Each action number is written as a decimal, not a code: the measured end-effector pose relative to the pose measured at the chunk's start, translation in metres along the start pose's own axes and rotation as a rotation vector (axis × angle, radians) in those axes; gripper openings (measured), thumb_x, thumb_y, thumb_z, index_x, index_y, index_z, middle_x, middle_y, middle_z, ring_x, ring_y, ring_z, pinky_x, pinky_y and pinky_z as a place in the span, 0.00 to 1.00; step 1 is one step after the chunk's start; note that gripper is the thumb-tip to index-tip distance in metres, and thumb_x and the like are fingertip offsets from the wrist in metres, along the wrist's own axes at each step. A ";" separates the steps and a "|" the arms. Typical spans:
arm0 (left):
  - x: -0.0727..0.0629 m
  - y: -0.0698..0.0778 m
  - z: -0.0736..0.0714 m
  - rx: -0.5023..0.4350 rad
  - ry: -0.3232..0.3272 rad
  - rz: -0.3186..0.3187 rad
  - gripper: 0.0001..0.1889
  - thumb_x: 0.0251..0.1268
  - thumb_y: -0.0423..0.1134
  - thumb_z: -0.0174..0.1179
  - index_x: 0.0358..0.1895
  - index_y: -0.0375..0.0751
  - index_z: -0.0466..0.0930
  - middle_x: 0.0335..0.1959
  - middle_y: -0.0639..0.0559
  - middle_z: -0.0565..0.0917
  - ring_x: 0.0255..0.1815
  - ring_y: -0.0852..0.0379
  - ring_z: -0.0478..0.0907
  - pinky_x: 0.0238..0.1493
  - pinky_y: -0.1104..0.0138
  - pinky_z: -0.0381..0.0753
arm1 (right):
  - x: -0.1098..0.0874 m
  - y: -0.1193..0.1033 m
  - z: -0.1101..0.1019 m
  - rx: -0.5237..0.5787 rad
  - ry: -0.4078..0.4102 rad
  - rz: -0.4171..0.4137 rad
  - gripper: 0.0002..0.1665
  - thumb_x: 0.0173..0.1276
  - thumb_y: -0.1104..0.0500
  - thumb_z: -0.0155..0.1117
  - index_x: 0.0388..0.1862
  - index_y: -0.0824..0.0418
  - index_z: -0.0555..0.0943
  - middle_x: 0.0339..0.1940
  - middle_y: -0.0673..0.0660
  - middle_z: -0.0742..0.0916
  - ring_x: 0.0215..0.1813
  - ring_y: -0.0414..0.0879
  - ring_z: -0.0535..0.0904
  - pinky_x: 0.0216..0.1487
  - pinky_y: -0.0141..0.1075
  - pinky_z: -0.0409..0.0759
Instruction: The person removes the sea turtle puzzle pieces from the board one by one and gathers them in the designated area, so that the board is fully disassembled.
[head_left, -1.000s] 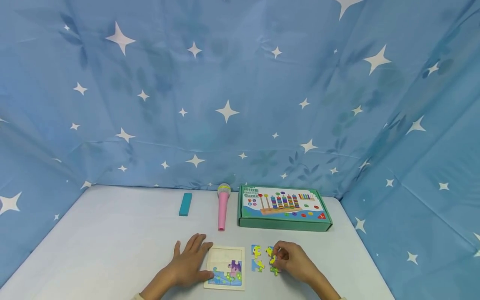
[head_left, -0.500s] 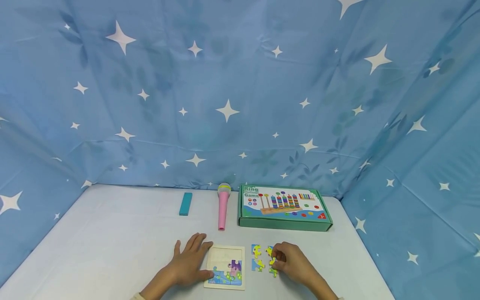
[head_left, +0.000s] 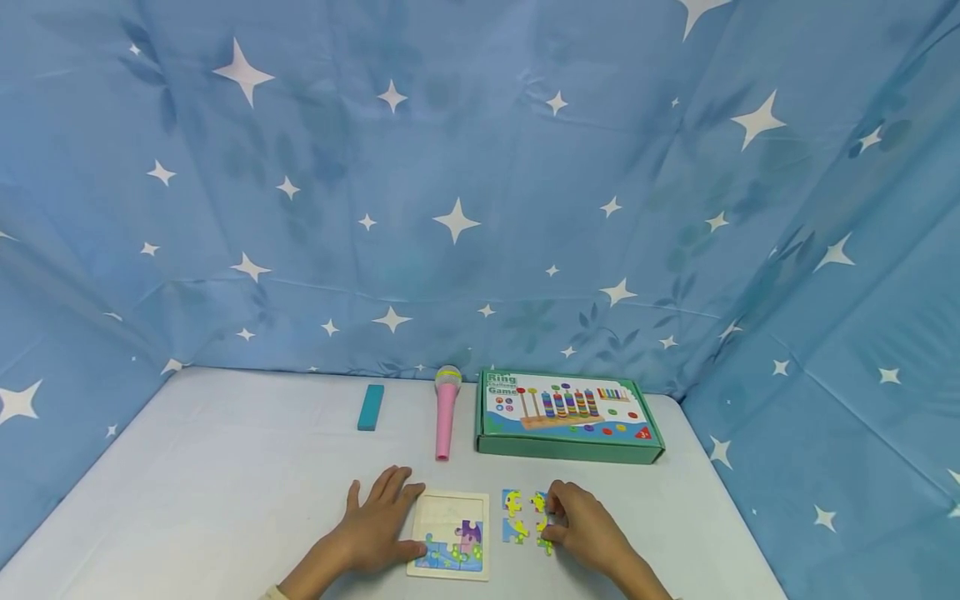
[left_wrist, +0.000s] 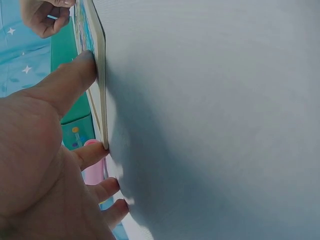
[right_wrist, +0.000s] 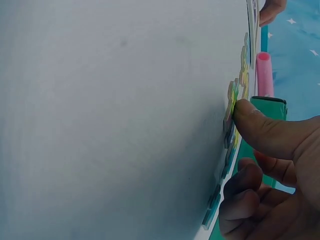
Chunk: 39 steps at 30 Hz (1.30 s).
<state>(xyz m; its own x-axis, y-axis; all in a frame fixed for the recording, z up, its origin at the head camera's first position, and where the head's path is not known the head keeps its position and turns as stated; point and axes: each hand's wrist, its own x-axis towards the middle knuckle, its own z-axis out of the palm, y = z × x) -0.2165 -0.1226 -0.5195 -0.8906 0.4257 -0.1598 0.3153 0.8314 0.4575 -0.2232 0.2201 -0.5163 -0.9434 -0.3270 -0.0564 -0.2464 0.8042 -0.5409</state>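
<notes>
Head view: your tray (head_left: 450, 575) is part-filled, bare toward the back edge of the surface (head_left: 262, 467); loose pieces (head_left: 513, 501) remain. Left hand (head_left: 375, 537): fingers spread; right hand (head_left: 592, 529): can't tell if pinching.

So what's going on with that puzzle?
A person's left hand rests at the wooden puzzle tray, thumb on its edge, while the right hand touches a loose piece with its thumb. Fitted pieces fill the tray's bottom, but its top is bare; other loose pieces lie to the right. A pink microphone and green box lie behind.
</notes>
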 end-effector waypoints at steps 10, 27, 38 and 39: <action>-0.001 -0.002 0.000 -0.006 -0.011 -0.013 0.44 0.57 0.62 0.71 0.72 0.40 0.70 0.78 0.35 0.59 0.80 0.32 0.49 0.63 0.19 0.39 | 0.006 -0.023 0.006 -0.054 -0.002 -0.038 0.17 0.57 0.58 0.80 0.41 0.57 0.81 0.32 0.46 0.77 0.31 0.38 0.70 0.31 0.36 0.72; -0.001 -0.007 0.004 -0.022 0.020 0.042 0.44 0.59 0.62 0.69 0.73 0.39 0.68 0.78 0.34 0.58 0.80 0.31 0.48 0.63 0.19 0.39 | 0.028 -0.089 0.046 -0.103 -0.185 -0.186 0.15 0.63 0.58 0.77 0.48 0.50 0.85 0.38 0.41 0.77 0.35 0.32 0.70 0.38 0.32 0.77; -0.001 -0.004 0.000 -0.030 0.015 0.032 0.44 0.58 0.63 0.70 0.72 0.39 0.69 0.78 0.34 0.59 0.79 0.31 0.49 0.62 0.19 0.39 | 0.031 -0.088 0.051 0.094 -0.203 -0.124 0.18 0.63 0.69 0.72 0.40 0.48 0.78 0.31 0.39 0.78 0.35 0.34 0.72 0.43 0.36 0.76; -0.001 -0.005 0.002 -0.030 0.019 0.034 0.45 0.58 0.63 0.70 0.72 0.40 0.69 0.78 0.34 0.59 0.79 0.31 0.49 0.62 0.19 0.38 | 0.031 -0.088 0.052 0.103 -0.200 -0.126 0.18 0.63 0.70 0.71 0.40 0.48 0.77 0.31 0.39 0.78 0.35 0.35 0.73 0.43 0.37 0.76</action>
<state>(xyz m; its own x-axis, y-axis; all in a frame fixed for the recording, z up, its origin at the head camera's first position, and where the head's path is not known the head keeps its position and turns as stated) -0.2170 -0.1266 -0.5236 -0.8857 0.4465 -0.1275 0.3358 0.8055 0.4883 -0.2194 0.1137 -0.5140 -0.8411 -0.5217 -0.1427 -0.3259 0.6994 -0.6361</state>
